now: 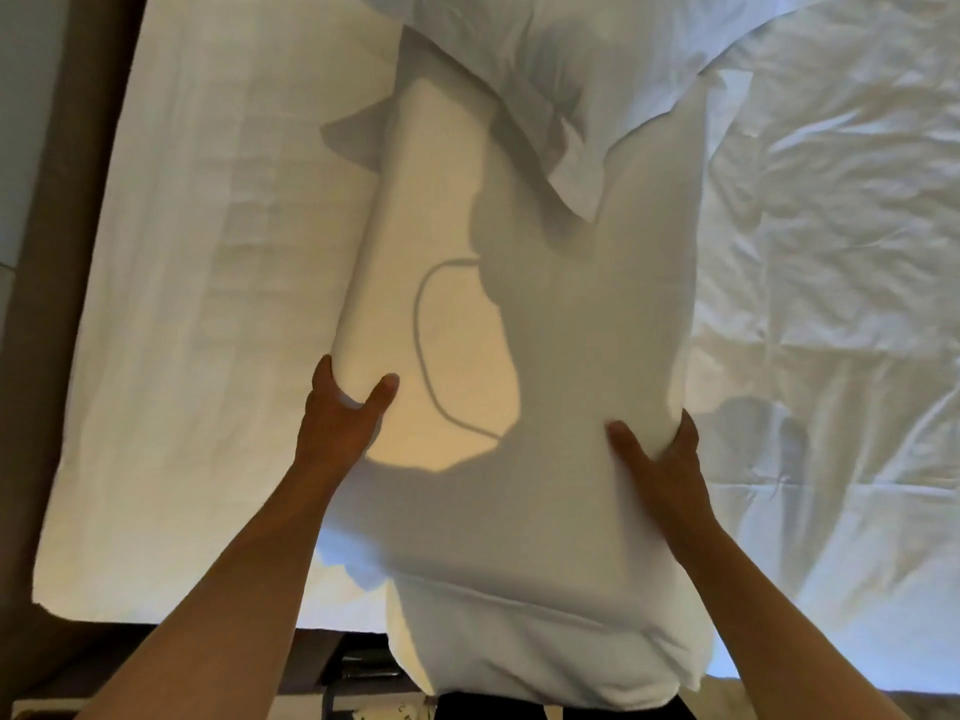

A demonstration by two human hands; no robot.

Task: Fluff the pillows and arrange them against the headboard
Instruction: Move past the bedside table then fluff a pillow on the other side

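A long white pillow (524, 387) lies lengthwise over the bed, its near end hanging past the mattress edge toward me. My left hand (340, 418) grips its left side, thumb on top and fingers wrapped under. My right hand (657, 454) squeezes its right side the same way. A second white pillow (561, 70) lies at the top of the view, one corner overlapping the far end of the held pillow. The brown headboard (57, 252) runs along the left edge of the view.
A white fitted sheet (208, 304) covers the mattress on the left. A crumpled white duvet (831, 304) fills the right side. A dark bedside surface with small items (358, 683) sits below the mattress edge, near my body.
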